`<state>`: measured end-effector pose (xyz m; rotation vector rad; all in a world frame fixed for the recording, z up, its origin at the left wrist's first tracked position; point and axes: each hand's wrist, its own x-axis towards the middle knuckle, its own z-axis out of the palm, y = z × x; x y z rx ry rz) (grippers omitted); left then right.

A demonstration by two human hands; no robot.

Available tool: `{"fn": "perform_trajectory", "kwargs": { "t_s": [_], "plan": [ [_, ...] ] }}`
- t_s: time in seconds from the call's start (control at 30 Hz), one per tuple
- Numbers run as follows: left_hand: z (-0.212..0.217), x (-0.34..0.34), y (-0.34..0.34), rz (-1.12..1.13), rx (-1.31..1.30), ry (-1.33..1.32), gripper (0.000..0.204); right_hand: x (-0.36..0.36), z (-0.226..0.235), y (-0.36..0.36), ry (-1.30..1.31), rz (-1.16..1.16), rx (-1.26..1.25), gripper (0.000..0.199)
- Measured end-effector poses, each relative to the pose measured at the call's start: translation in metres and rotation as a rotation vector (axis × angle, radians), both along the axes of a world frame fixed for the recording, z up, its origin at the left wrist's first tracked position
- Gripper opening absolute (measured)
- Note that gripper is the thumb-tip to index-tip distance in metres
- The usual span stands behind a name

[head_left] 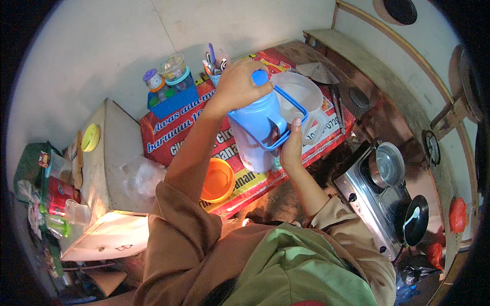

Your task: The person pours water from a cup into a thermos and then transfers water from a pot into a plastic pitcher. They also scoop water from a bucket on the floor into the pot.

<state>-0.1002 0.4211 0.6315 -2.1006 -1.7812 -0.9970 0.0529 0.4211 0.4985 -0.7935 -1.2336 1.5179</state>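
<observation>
Fingers of the left hand press down on the blue thermos jug's top at frame centre; right hand fingers curl around its handle, tilting it toward the white pitcher. Overtilting could spill liquid onto the table.

Lit evenly and softly from above, brightest on the pale plaster wall. Glare on the steel gas stove right of that wall. Heavy fisheye bending, black vignette at corners; slightly soft throughout.
</observation>
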Motion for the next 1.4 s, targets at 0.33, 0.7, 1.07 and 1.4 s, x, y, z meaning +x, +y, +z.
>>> {"fn": "perform_trajectory", "kwargs": {
  "t_s": [0.33,0.7,1.07,1.4],
  "plan": [
    [0.0,-0.009,-0.005,-0.013,0.093,-0.084,0.03,-0.007,0.024,-0.007,0.107,0.084,-0.112,0.053],
    [0.073,-0.039,-0.009,0.2,0.207,-0.092,0.042,-0.045,0.104,0.025,0.362,0.157,-0.151,0.054],
    [0.127,-0.053,-0.03,0.35,0.533,-0.023,0.036,-0.084,0.182,0.199,0.579,0.453,0.006,0.054],
    [-0.049,0.032,-0.166,1.075,0.19,-0.57,0.033,-0.122,0.109,0.357,0.314,0.37,-0.07,0.051]
  ]
}}
